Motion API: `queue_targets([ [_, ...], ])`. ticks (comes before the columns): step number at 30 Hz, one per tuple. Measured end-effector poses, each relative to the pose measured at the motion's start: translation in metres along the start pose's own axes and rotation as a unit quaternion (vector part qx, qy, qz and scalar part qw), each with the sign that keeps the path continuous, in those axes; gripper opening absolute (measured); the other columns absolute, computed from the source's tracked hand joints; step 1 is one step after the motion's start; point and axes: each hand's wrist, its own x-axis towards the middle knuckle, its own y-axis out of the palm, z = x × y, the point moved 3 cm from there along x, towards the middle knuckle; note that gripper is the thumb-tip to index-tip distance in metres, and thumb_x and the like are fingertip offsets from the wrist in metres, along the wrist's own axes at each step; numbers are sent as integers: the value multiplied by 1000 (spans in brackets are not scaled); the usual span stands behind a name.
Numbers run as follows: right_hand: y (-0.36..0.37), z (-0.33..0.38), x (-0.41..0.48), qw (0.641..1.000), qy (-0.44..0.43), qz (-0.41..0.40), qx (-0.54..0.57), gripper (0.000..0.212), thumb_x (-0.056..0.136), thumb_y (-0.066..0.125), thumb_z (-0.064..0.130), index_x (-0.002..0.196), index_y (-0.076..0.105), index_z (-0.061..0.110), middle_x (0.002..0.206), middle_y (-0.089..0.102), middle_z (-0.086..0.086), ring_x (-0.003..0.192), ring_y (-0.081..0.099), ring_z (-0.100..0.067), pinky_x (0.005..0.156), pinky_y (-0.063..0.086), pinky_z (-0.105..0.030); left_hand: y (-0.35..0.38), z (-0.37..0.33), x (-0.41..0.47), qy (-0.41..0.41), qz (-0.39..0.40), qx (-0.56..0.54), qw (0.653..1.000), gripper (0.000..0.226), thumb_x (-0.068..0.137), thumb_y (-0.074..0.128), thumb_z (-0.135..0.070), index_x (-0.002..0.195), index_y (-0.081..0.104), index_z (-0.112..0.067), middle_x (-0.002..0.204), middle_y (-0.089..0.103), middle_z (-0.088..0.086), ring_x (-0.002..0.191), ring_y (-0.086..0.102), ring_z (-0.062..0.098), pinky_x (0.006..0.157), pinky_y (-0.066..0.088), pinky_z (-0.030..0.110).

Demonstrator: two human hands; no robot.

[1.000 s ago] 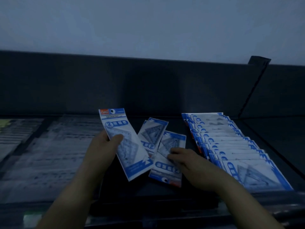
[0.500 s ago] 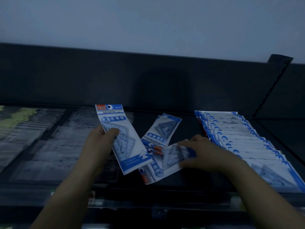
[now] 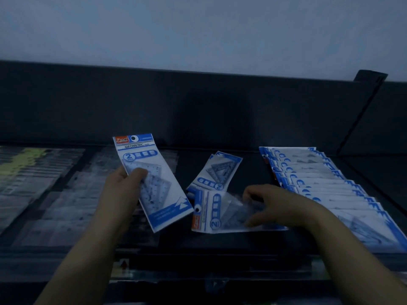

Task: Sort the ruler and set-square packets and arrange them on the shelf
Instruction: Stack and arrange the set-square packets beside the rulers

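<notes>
Set-square packet [image 3: 152,181]: above the shelf [image 3: 248,168], centre-left, pinched in our left hand [image 3: 123,190], thumb on its face. Second packet [image 3: 220,214]: lying sideways, gripped at its clear end by our right hand [image 3: 277,208]. Third packet [image 3: 217,172]: loose, just beyond. Overlapped row [image 3: 319,183]: far right. We judge all light, bendy and slick; take them by the edges.
</notes>
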Motion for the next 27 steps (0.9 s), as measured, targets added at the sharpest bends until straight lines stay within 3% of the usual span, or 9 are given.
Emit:
queue_targets([
  [2,-7,1,-8,997,-17,-20,68,22,76,77,25,82,56,28,65,50,15,62,43,-3,61,37,-21,-2,-3,1,15,-22,-18,999,22,94,48,-7,83,60,-22,74,68,-5,52,65,4,57,46,28],
  [4,-15,4,-17,976,-21,-62,207,20,78,76,13,85,57,19,57,50,13,56,44,-3,55,36,-16,-3,-5,3,27,-38,-37,998,22,94,47,-7,86,60,-22,84,68,-3,64,67,9,61,47,29],
  [9,-17,15,-3,836,-8,-168,523,30,66,73,11,93,59,8,82,70,-7,70,66,-18,64,53,-28,28,10,-2,25,21,-7,999,15,91,51,-12,94,64,-20,98,72,10,85,70,26,83,55,44],
  [11,-5,26,13,816,14,-182,548,31,70,73,8,98,59,5,86,72,-9,68,69,-18,58,55,-28,51,17,-9,7,59,-19,998,20,95,49,-9,102,64,-20,102,72,11,92,69,28,90,53,49],
  [16,12,43,36,871,7,-174,459,26,87,67,13,111,58,11,106,69,-9,89,69,-21,78,56,-32,82,21,-17,9,139,-78,987,24,93,60,-16,117,62,-16,109,72,8,96,70,26,85,56,44],
  [18,6,35,40,899,-8,-182,399,24,94,57,14,118,58,16,116,65,-3,99,63,-13,86,50,-25,75,22,-12,23,110,-52,992,33,88,65,-7,120,59,-15,109,71,6,93,71,21,80,58,39],
  [20,-4,21,43,953,-18,-221,205,35,97,46,9,131,52,17,136,52,-1,120,52,-12,99,35,-16,64,22,-6,18,69,-40,997,32,89,63,-2,118,57,-14,106,70,7,88,70,20,75,57,37],
  [23,0,5,52,987,-31,-155,-6,48,96,37,0,140,44,19,153,32,2,140,29,-12,102,12,-4,47,18,4,12,24,-41,999,31,91,54,3,116,57,-14,102,69,8,88,68,24,80,55,41],
  [27,14,-4,48,987,-3,-99,-125,58,96,35,2,148,31,27,157,21,7,141,22,-16,112,15,-19,23,11,16,10,-25,-46,999,32,88,54,2,117,57,-14,102,69,11,84,68,28,78,55,42],
])
